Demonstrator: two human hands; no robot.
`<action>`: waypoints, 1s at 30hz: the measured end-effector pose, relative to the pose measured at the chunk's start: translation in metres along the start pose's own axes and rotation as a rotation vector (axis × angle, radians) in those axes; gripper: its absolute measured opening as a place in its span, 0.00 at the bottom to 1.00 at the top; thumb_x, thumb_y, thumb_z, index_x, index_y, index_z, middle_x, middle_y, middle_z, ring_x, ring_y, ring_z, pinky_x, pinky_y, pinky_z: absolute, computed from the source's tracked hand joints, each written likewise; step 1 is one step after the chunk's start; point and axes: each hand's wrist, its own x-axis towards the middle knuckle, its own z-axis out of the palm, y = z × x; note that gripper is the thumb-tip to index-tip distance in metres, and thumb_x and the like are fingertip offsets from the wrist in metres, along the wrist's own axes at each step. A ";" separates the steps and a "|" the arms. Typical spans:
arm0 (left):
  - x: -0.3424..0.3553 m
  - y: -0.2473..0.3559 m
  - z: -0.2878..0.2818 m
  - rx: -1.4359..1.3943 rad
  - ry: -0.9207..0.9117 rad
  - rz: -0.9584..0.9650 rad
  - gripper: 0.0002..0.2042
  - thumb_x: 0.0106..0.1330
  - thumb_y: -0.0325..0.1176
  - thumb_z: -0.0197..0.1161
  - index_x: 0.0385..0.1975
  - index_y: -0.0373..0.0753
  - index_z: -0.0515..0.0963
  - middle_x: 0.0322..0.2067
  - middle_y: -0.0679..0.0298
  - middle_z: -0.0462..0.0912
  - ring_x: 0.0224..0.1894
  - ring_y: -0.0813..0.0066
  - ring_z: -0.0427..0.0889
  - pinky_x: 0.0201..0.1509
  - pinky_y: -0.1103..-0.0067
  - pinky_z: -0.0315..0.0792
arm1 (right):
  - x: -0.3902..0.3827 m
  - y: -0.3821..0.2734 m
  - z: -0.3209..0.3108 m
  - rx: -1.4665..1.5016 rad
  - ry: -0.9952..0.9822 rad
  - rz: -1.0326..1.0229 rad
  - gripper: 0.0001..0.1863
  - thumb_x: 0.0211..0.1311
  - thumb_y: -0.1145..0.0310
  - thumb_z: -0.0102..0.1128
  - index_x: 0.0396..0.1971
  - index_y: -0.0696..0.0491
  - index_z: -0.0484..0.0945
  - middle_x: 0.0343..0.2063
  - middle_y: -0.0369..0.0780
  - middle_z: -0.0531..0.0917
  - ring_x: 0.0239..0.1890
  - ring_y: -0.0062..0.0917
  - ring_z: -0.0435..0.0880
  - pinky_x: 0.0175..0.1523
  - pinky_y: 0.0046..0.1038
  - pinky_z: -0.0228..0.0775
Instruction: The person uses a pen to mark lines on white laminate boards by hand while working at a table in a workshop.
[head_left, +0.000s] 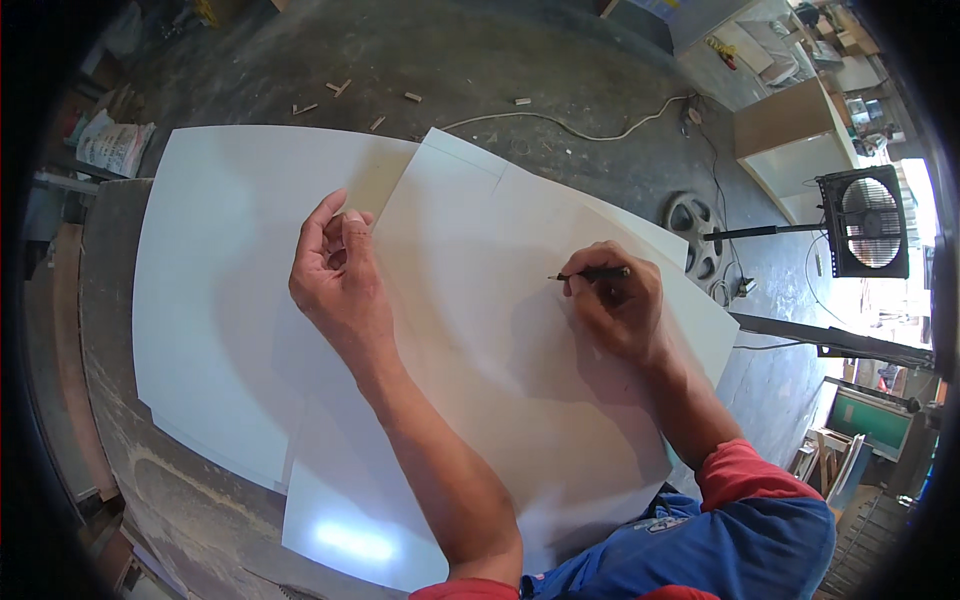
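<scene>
Curled loosely above the edge of the top white sheet (470, 420), my left hand (335, 270) has its fingers partly bent and apart, with nothing visible in them. My right hand (620, 310) grips a black pen (600, 273), its tip pointing left, over the middle of that sheet. Faint ruled lines show near the sheet's far corner. Another white sheet (200, 290) lies to the left, partly under the top one, on a dusty grey worktable (175, 465).
Beyond the table are scattered wood offcuts (412, 97), a cable (560, 128), a sack (110, 145), a pale cabinet (790, 150), a fan (862, 222) on a stand with a round base (690, 235), and boards (840, 460) at right.
</scene>
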 end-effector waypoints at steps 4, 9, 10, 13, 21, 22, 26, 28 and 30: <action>0.000 0.002 0.000 -0.008 -0.001 -0.026 0.12 0.69 0.29 0.61 0.49 0.34 0.83 0.29 0.66 0.84 0.32 0.83 0.78 0.42 0.81 0.75 | 0.001 -0.003 0.003 -0.048 -0.034 0.009 0.08 0.56 0.80 0.63 0.36 0.55 0.81 0.25 0.33 0.82 0.19 0.10 0.70 0.24 0.18 0.61; -0.001 0.003 0.000 -0.008 -0.015 -0.045 0.13 0.69 0.29 0.62 0.50 0.34 0.83 0.30 0.66 0.84 0.34 0.82 0.78 0.47 0.80 0.76 | 0.003 -0.004 0.003 -0.076 -0.065 0.012 0.09 0.56 0.80 0.64 0.37 0.54 0.81 0.27 0.34 0.83 0.21 0.12 0.72 0.26 0.18 0.64; -0.001 0.003 0.000 -0.010 -0.015 -0.048 0.13 0.69 0.29 0.61 0.50 0.34 0.83 0.30 0.66 0.84 0.34 0.82 0.78 0.47 0.81 0.76 | 0.003 -0.004 0.003 -0.087 -0.061 -0.004 0.09 0.56 0.80 0.64 0.37 0.54 0.81 0.27 0.34 0.84 0.21 0.12 0.73 0.26 0.18 0.64; -0.001 0.003 0.000 -0.018 -0.017 -0.047 0.13 0.69 0.29 0.61 0.50 0.34 0.83 0.30 0.66 0.84 0.34 0.82 0.78 0.48 0.81 0.76 | 0.004 -0.005 0.003 -0.103 -0.057 -0.009 0.09 0.56 0.80 0.64 0.37 0.54 0.81 0.28 0.34 0.84 0.21 0.12 0.74 0.26 0.18 0.65; -0.001 0.003 0.000 -0.023 -0.018 -0.047 0.12 0.70 0.29 0.61 0.50 0.34 0.83 0.31 0.66 0.84 0.35 0.82 0.78 0.48 0.81 0.76 | 0.004 -0.006 0.005 -0.117 -0.034 0.009 0.08 0.56 0.79 0.65 0.36 0.54 0.81 0.28 0.36 0.84 0.20 0.15 0.75 0.26 0.19 0.65; -0.001 0.003 0.000 -0.021 -0.016 -0.048 0.12 0.70 0.29 0.61 0.50 0.34 0.83 0.31 0.66 0.84 0.35 0.82 0.78 0.48 0.81 0.76 | 0.003 -0.006 0.006 -0.133 -0.026 0.035 0.08 0.56 0.79 0.64 0.35 0.54 0.81 0.28 0.36 0.84 0.20 0.15 0.75 0.25 0.20 0.65; 0.000 0.003 0.000 -0.005 -0.015 -0.056 0.12 0.70 0.29 0.61 0.50 0.34 0.83 0.31 0.66 0.84 0.35 0.82 0.79 0.49 0.80 0.77 | 0.005 -0.006 0.002 -0.142 -0.054 -0.002 0.08 0.56 0.79 0.64 0.35 0.54 0.80 0.27 0.36 0.83 0.20 0.15 0.74 0.25 0.20 0.65; -0.001 0.002 -0.001 -0.002 -0.018 -0.049 0.12 0.70 0.29 0.61 0.50 0.34 0.83 0.31 0.66 0.84 0.35 0.82 0.79 0.49 0.80 0.77 | 0.006 -0.005 0.002 -0.151 -0.040 -0.037 0.08 0.56 0.79 0.65 0.36 0.54 0.80 0.27 0.36 0.83 0.19 0.16 0.74 0.25 0.20 0.65; 0.000 0.001 -0.001 -0.003 -0.030 -0.037 0.12 0.70 0.29 0.61 0.50 0.34 0.83 0.31 0.66 0.84 0.36 0.81 0.80 0.50 0.80 0.77 | 0.005 -0.005 0.001 -0.136 -0.043 -0.020 0.08 0.56 0.79 0.64 0.36 0.54 0.80 0.26 0.36 0.83 0.19 0.16 0.73 0.25 0.20 0.64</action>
